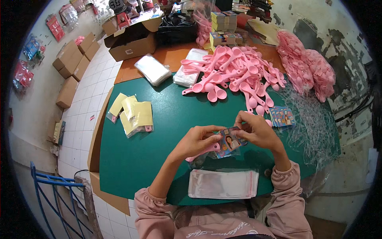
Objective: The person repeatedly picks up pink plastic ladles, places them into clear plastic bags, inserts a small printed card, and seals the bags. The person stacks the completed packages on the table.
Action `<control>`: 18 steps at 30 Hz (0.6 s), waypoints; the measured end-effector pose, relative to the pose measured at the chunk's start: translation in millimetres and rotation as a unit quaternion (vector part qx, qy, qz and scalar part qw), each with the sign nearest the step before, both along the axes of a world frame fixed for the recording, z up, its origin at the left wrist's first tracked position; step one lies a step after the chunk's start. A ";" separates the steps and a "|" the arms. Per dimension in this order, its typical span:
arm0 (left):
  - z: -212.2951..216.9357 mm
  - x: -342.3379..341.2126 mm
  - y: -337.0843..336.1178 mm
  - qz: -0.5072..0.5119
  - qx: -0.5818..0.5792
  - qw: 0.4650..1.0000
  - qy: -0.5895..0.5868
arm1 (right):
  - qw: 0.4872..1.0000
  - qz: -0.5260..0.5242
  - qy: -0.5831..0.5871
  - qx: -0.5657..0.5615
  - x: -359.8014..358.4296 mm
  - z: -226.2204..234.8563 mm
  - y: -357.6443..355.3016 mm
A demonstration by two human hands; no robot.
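Note:
Over the near part of the green table, both hands are closed on a clear plastic bag [234, 153]. A printed picture card [230, 142] shows at the bag, and part of a pink measuring spoon [207, 151] lies at its left end. My left hand [197, 140] pinches the left side, thumb on the card. My right hand [258, 130] grips the card's upper right corner with bent fingers. Just below lies a stack of flat clear bags [223, 184]. Beyond my right hand sit several fanned cards [283, 117] and a heap of pink spoons [238, 71].
Filled packets with yellow cards [137, 114] lie on the left of the green table [167, 107]. Two stacks of clear bags [153, 69] stand farther back. Pink bundles [304, 65] and loose clear plastic [314, 127] line the right side. An open carton [133, 46] stands back left.

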State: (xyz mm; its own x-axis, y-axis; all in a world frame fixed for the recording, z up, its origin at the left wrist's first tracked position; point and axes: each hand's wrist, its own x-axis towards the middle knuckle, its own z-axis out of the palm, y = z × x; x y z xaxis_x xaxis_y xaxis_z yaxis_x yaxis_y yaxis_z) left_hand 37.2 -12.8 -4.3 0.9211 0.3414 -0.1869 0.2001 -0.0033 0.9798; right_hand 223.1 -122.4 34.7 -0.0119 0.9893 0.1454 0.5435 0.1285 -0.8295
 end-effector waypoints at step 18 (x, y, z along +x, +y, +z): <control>13.7 -12.6 14.0 -0.064 0.178 0.971 0.147 | 0.983 -0.010 0.155 -0.100 1.2 -42.8 1.3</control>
State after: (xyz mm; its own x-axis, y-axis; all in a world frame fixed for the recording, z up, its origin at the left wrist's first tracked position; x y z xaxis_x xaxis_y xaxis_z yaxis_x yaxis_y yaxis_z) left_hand 24.6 1.2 9.4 0.8848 0.3193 -0.3392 0.4466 -0.3741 0.8128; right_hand 224.3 -121.0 -8.1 0.0218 0.9980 -0.0585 0.2610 -0.0622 -0.9633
